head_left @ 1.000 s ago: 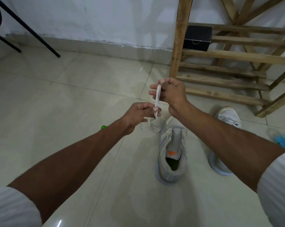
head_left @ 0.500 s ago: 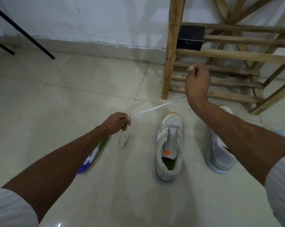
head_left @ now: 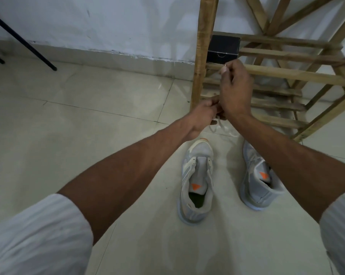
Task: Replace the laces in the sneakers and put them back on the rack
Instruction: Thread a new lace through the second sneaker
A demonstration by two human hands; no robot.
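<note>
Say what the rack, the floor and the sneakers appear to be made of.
The rack looks like bare unfinished wood: visible grain, rough slats. The floor seems glazed tile, likely ceramic: glossy reflections, thin joint lines. The sneakers show matte grey fabric or synthetic uppers over paler, rubbery-looking soles; exact textile unclear.

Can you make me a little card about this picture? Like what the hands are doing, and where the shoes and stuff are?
Hands: left hand and right hand close together, both gripping the white lace
Lace: loops dangle below the hands
Shoes: middle sneaker and other sneaker, grey with orange marks, on the floor, toes toward the rack
Laces in shoes: none seen in the middle one; the other is partly hidden by the arm
Rack: wooden rack by the wall, with a black box on it
</note>
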